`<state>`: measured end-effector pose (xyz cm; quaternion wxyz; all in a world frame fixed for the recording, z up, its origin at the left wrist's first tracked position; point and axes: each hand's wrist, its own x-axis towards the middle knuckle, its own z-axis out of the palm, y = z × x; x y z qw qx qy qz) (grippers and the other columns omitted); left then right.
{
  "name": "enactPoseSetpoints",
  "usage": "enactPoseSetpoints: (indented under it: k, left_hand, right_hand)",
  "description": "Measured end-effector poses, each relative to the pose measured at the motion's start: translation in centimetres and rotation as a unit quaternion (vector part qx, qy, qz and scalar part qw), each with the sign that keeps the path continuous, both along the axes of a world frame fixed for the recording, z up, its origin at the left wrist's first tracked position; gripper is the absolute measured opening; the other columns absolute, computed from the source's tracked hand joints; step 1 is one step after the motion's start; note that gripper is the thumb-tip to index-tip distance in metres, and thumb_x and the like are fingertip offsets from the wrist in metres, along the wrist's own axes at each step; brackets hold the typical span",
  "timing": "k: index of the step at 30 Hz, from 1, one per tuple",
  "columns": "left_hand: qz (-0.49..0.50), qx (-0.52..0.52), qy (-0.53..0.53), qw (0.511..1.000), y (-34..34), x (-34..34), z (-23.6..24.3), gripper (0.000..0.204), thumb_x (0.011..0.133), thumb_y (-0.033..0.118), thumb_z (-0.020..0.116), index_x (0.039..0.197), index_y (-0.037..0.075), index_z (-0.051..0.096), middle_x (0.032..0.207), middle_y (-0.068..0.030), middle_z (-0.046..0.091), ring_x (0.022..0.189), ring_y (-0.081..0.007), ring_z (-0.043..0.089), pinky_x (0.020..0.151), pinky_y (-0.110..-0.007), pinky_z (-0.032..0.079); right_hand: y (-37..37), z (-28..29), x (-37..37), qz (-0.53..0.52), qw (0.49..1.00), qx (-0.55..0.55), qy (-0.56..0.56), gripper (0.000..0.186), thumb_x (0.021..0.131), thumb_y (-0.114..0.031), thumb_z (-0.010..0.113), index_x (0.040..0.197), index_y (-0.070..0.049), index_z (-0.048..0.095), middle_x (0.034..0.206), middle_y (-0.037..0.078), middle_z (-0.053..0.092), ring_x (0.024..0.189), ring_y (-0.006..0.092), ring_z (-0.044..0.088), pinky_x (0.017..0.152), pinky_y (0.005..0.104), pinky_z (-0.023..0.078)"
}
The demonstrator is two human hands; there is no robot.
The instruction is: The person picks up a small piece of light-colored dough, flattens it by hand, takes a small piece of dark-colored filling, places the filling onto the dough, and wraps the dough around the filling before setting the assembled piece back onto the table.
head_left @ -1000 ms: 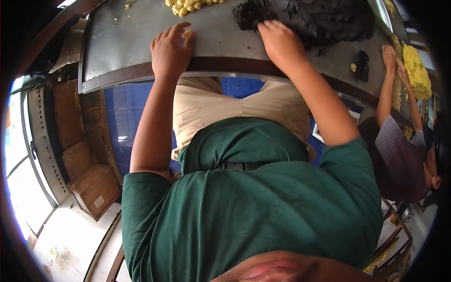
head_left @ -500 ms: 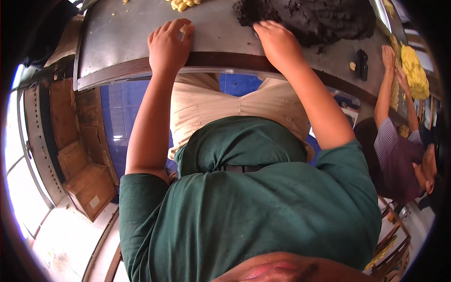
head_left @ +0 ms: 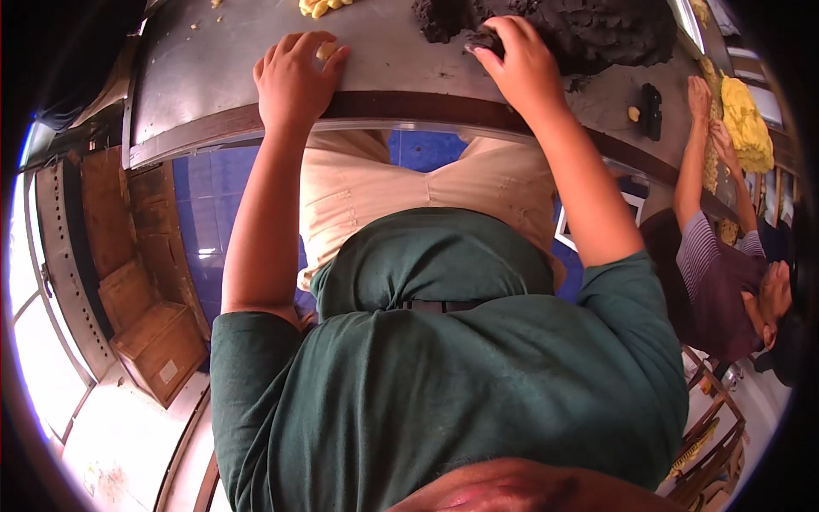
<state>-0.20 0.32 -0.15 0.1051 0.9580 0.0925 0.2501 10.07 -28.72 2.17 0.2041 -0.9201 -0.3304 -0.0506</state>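
A lump of dark, dough-like paste point(head_left: 484, 39) sits between the thumb and fingers of the right hand point(head_left: 527, 70), just above the metal surface point(head_left: 384, 64) and beside the large dark mass point(head_left: 589, 36); whether it is fully separate from that mass I cannot tell. The left hand point(head_left: 294, 84) curls loosely around a small yellow dough ball point(head_left: 326, 51). That slack curl could let the ball slip out, and the dark paste (it looks crumbly at its edge) might break apart if pinched hard. A cluster of yellow pieces point(head_left: 322, 7) lies beyond the left hand, cut off by the view. To the right, a black block-like object point(head_left: 651, 111) lies beside a lone yellow bit point(head_left: 634, 113), between the right arm and a co-worker's hands point(head_left: 699, 98), which are near a yellow dough mass point(head_left: 745, 128).
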Motion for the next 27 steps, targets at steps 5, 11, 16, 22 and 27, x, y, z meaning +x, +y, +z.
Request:
enactPoseSetpoints:
  k: [5, 11, 16, 22, 27]
  left_hand:
    - [-0.007, -0.057, 0.018, 0.998, 0.1, -0.1, 0.8, 0.027, 0.093, 0.042, 0.07, 0.113, 0.023, 0.073, 0.105, -0.0016, 0.074, 0.11, -0.0251, 0.066, 0.103, -0.042, 0.042]
    - [-0.043, -0.019, 0.005, 0.999, 1.0, 0.0, -0.4, 0.027, 0.094, 0.043, 0.069, 0.111, 0.023, 0.075, 0.109, -0.0027, 0.075, 0.111, -0.0251, 0.066, 0.103, -0.041, 0.042]
    - [-0.001, 0.0, 0.001, 1.0, 0.5, 0.3, -0.3, 0.028, 0.091, 0.044, 0.071, 0.112, 0.025, 0.075, 0.112, -0.0008, 0.074, 0.114, -0.0253, 0.064, 0.105, -0.042, 0.04]
    - [0.0, -0.036, 0.011, 0.999, 0.3, -0.1, 0.0, 0.028, 0.092, 0.043, 0.072, 0.111, 0.022, 0.072, 0.11, -0.0003, 0.073, 0.114, -0.0254, 0.063, 0.106, -0.041, 0.04]
    - [-0.013, -0.036, 0.006, 0.999, 0.4, -0.4, 0.2, 0.029, 0.094, 0.043, 0.07, 0.115, 0.022, 0.071, 0.11, -0.0018, 0.074, 0.112, -0.0261, 0.065, 0.106, -0.042, 0.041]
  right_hand:
    - [-1.4, -2.8, -5.3, -0.044, 0.995, 0.043, -0.084, 0.03, 0.096, -0.019, 0.066, 0.124, -0.007, 0.067, 0.126, 0.013, 0.068, 0.116, 0.033, 0.065, 0.096, 0.0426, 0.054]
    - [3.6, -2.5, -0.8, 0.019, 0.993, 0.106, -0.042, 0.028, 0.095, -0.015, 0.066, 0.123, -0.011, 0.069, 0.128, 0.013, 0.067, 0.112, 0.0335, 0.066, 0.094, 0.042, 0.055]
    - [4.9, -1.5, -0.4, -0.024, 0.986, 0.031, -0.163, 0.031, 0.1, -0.015, 0.052, 0.121, 0.002, 0.068, 0.109, 0.02, 0.071, 0.109, 0.0343, 0.066, 0.093, 0.0442, 0.054]
    - [0.7, -2.5, -1.0, -0.036, 0.983, 0.104, -0.15, 0.03, 0.094, -0.015, 0.067, 0.124, -0.013, 0.069, 0.126, 0.011, 0.068, 0.109, 0.0342, 0.067, 0.091, 0.0421, 0.056]
    - [0.1, -3.4, -4.5, -0.029, 0.994, 0.091, -0.055, 0.025, 0.093, -0.014, 0.067, 0.117, -0.009, 0.072, 0.125, 0.013, 0.068, 0.105, 0.0351, 0.068, 0.09, 0.0425, 0.057]
